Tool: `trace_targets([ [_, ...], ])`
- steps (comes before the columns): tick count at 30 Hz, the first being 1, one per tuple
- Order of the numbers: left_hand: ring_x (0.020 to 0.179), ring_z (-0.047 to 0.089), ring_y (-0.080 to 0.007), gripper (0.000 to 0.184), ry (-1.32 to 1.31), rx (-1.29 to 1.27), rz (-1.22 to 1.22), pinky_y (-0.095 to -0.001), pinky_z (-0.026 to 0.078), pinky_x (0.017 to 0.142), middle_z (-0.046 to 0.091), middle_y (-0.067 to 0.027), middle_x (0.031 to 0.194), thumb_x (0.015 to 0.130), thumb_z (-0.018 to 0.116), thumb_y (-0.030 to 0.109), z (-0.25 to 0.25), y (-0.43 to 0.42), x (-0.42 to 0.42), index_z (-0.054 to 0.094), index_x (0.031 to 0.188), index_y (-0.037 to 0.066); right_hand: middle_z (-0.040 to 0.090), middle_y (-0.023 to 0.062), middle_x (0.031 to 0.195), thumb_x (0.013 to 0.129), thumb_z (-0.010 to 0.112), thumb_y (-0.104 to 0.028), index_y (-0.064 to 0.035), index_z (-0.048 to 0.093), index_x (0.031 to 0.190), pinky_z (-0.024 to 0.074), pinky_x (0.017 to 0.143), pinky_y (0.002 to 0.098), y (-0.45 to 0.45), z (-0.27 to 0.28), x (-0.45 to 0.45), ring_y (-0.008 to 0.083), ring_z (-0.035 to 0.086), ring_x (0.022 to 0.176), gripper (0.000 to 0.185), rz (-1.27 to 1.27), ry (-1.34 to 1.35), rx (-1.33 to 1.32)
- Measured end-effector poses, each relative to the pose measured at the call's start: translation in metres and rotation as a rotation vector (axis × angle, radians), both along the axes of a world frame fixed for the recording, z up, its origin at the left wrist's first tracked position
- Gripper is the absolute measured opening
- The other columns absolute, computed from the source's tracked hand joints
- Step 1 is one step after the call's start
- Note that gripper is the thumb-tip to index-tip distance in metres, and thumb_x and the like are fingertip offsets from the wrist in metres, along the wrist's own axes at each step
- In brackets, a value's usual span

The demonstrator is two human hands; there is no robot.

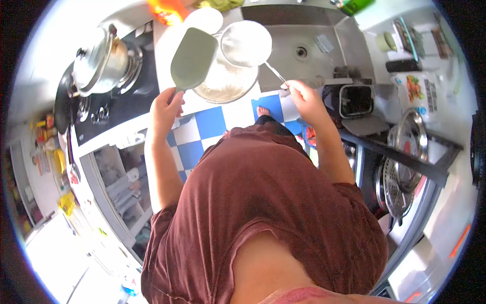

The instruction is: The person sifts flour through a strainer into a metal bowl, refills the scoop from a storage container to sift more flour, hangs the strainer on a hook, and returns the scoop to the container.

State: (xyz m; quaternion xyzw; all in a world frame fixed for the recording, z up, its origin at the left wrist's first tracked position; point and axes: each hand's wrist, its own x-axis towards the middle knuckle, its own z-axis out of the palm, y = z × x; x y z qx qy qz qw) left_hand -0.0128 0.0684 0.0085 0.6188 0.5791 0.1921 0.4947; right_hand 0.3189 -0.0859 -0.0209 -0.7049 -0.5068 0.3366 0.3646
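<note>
My left hand (166, 110) is closed around the handle of a grey-green scoop (194, 58), its broad pan raised over the counter edge. In my right hand (304, 99) is the thin metal handle of a round strainer (246, 43), which looks bright white inside. Below the scoop and the strainer sits a wide bowl (228, 83) with pale, powdery contents, partly covered by both. Behind the scoop is a white round item (205, 20), too bright to make out.
A lidded pot (101, 63) stands on the black stove (116, 109) at the left. Right of the strainer is a steel sink (304, 30). A dark bin (357, 100), a plastic packet (417, 93) and a metal colander (397, 190) are at the right.
</note>
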Motion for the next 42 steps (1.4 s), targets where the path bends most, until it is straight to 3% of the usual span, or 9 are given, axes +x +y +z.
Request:
trace_targets([
  [3,0.058,0.052,-0.0073,0.025,0.029,0.027,-0.082,-0.0234,0.043,0.053,0.059,-0.0021,0.069,0.087,0.057,0.020,0.005,0.006,0.016,0.065,0.096,-0.002,0.066,0.0094,0.084,0.095,0.047,-0.017,-0.0028,0.061,0.107,0.0467,0.069,0.0315,-0.024,-0.020,0.006,0.0196,0.062,0.076,0.023,-0.146,0.155,0.006],
  [8,0.057,0.049,-0.0065,0.020,-0.024,0.026,-0.267,-0.0221,0.040,0.052,0.056,-0.0010,0.068,0.089,0.054,0.017,0.009,0.019,0.048,0.061,0.089,-0.002,0.045,-0.0055,0.064,0.098,0.045,-0.015,-0.0074,0.063,0.111,0.0316,0.048,0.0198,-0.085,-0.030,0.023,0.0043,0.039,0.054,0.024,-0.642,0.555,0.023],
  [12,0.054,0.048,-0.0056,0.020,-0.084,-0.005,-0.402,-0.0220,0.039,0.051,0.054,-0.0002,0.066,0.091,0.053,0.018,0.000,0.030,0.072,0.059,0.081,0.002,0.044,-0.0046,0.063,0.097,0.045,-0.015,-0.0063,0.062,0.115,0.0326,0.048,0.0199,-0.140,-0.059,0.046,0.0044,0.040,0.053,0.026,-1.065,0.316,0.207],
  [15,0.055,0.049,-0.0055,0.021,-0.078,-0.035,-0.463,-0.0220,0.039,0.050,0.054,-0.0003,0.065,0.092,0.054,0.019,-0.002,0.035,0.085,0.058,0.080,0.002,0.058,0.0059,0.074,0.095,0.046,-0.017,-0.0040,0.054,0.128,0.0432,0.058,0.0265,-0.155,-0.080,0.061,0.0122,0.052,0.062,0.037,-1.226,0.059,0.170],
  [16,0.055,0.049,-0.0056,0.021,-0.084,-0.037,-0.472,-0.0220,0.039,0.050,0.054,-0.0003,0.065,0.092,0.054,0.020,-0.001,0.035,0.088,0.058,0.080,0.002,0.061,0.0089,0.077,0.094,0.045,-0.018,-0.0038,0.052,0.131,0.0455,0.062,0.0279,-0.155,-0.084,0.063,0.0141,0.054,0.066,0.039,-1.252,-0.098,0.171],
  [17,0.055,0.049,-0.0056,0.021,-0.090,-0.039,-0.479,-0.0219,0.039,0.050,0.054,-0.0004,0.065,0.092,0.054,0.020,0.000,0.035,0.092,0.058,0.080,0.002,0.065,0.0162,0.109,0.091,0.047,-0.017,-0.0059,0.051,0.132,0.0480,0.078,0.0313,-0.158,-0.085,0.067,0.0214,0.062,0.084,0.043,-1.262,-0.026,-0.014],
  [23,0.054,0.050,-0.0060,0.021,-0.054,-0.017,-0.529,-0.0215,0.040,0.050,0.054,-0.0010,0.066,0.093,0.053,0.019,0.001,0.041,0.095,0.057,0.082,0.001,0.061,0.0241,0.115,0.088,0.046,-0.016,-0.0054,0.051,0.131,0.0468,0.086,0.0364,-0.149,-0.130,0.091,0.0336,0.062,0.100,0.045,-1.351,-0.197,-0.080],
  [41,0.054,0.048,-0.0052,0.018,-0.089,-0.063,-0.406,-0.0206,0.038,0.050,0.054,-0.0003,0.069,0.093,0.052,0.016,0.004,0.039,0.068,0.059,0.092,0.000,0.057,0.0220,0.123,0.087,0.046,-0.011,-0.0028,0.053,0.129,0.0425,0.096,0.0343,-0.141,-0.152,0.107,0.0321,0.058,0.113,0.044,-1.302,-0.189,-0.029],
  [42,0.054,0.047,-0.0051,0.018,-0.086,-0.064,-0.403,-0.0206,0.038,0.050,0.054,-0.0003,0.069,0.093,0.052,0.016,0.004,0.039,0.069,0.059,0.092,0.000,0.061,0.0204,0.116,0.087,0.046,-0.011,-0.0033,0.052,0.129,0.0452,0.089,0.0336,-0.140,-0.143,0.107,0.0300,0.060,0.104,0.044,-1.296,-0.099,-0.048],
])
